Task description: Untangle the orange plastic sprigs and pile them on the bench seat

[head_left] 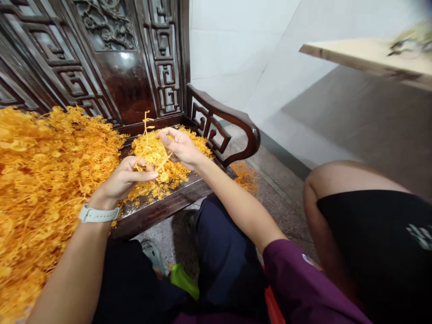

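A thin orange plastic sprig (150, 146) with small rings on it stands up between my two hands. My left hand (126, 177) pinches its lower end, thumb pressed over the fingers. My right hand (178, 146) grips it from the right with curled fingers. Both hands hover over a small heap of loose orange pieces (168, 171) on the dark wooden bench seat (158, 209). A much larger pile of tangled orange sprigs (43, 180) fills the bench to the left. A pale watch band circles my left wrist.
The bench has a carved dark back (111, 54) and a curved armrest (226, 126) on the right. More orange bits lie on the stone floor (245, 175) past the armrest. Another person's bare knee and black shorts (364, 225) are close on the right. A wooden tabletop (367, 56) sits top right.
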A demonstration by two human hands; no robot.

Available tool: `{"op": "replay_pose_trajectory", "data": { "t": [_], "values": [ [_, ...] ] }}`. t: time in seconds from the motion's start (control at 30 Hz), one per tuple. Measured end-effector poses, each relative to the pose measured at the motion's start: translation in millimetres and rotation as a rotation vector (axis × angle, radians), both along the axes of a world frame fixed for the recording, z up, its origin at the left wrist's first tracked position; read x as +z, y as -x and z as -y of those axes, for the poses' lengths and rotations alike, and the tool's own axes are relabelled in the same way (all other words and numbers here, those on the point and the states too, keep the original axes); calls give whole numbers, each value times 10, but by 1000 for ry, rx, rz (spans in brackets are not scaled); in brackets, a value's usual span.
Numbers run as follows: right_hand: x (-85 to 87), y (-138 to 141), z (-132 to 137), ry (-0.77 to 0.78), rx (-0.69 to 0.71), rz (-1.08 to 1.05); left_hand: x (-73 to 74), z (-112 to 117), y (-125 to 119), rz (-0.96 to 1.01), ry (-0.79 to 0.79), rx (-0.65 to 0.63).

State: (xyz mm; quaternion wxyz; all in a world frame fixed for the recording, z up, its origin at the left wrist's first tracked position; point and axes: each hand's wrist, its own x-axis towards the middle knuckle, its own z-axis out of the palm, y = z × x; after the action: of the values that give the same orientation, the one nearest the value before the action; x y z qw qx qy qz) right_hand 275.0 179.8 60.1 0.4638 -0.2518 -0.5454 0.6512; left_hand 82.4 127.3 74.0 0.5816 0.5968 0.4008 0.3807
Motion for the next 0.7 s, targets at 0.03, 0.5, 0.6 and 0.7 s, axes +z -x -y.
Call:
{"op": "replay_pose_trajectory", "data": {
  "t": [0.03, 0.5, 0.6, 0.7],
  "values": [
    [-3, -28, -61, 17, -42, -21, 13, 17, -3, 18, 10, 12],
    [-632, -581, -419, 275, -555, 42, -99, 114, 426, 105, 75, 351],
    [-634, -389, -452, 87, -459, 193, -136, 60, 307, 89, 55, 314],
    [-695, -294, -486, -108, -396, 326, -185, 33, 250, -14, -18, 273]
  ]
}}
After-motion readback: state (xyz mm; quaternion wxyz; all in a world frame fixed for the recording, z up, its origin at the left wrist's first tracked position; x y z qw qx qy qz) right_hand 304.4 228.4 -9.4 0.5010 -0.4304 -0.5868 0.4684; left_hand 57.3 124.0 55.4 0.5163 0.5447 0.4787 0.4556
